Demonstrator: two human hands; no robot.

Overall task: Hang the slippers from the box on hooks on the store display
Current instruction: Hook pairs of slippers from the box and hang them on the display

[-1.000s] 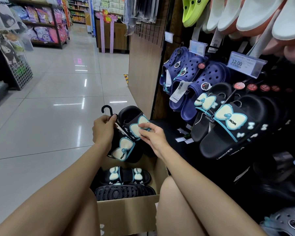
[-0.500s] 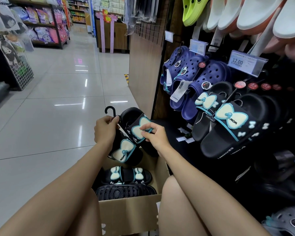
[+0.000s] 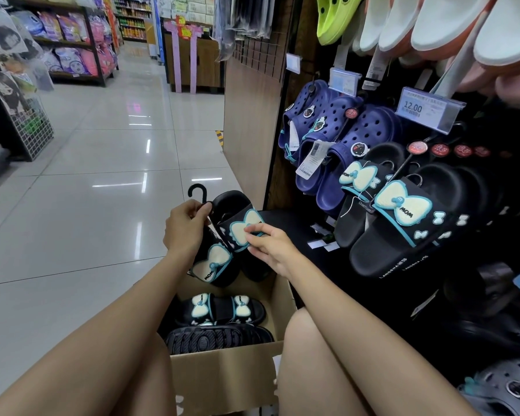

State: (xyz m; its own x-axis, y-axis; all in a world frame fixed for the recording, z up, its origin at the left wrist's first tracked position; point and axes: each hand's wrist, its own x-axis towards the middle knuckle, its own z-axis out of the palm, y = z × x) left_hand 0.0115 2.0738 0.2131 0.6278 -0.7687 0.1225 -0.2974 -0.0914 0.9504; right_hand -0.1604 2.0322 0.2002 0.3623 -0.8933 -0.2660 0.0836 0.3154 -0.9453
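Observation:
Above the cardboard box (image 3: 225, 375) I hold a pair of black slippers (image 3: 222, 250) with cream bows on a black plastic hanger hook (image 3: 196, 191). My left hand (image 3: 186, 229) grips the hanger just under the hook. The strap bow of the upper slipper is pinched by my right hand (image 3: 270, 246). More black bow slippers (image 3: 222, 310) lie in the box, one sole up. On the display to the right, matching black bow slippers (image 3: 403, 217) hang from a hook.
Blue clogs (image 3: 339, 139) hang left of the black ones, with white and green slippers above and a 12.00 price tag (image 3: 427, 111). A wooden end panel (image 3: 249, 130) borders the display. The tiled aisle (image 3: 87, 190) lies to the left, with shelves beyond.
Both hands have lifted the slipper pair slightly upward and to the right; the grips are the same.

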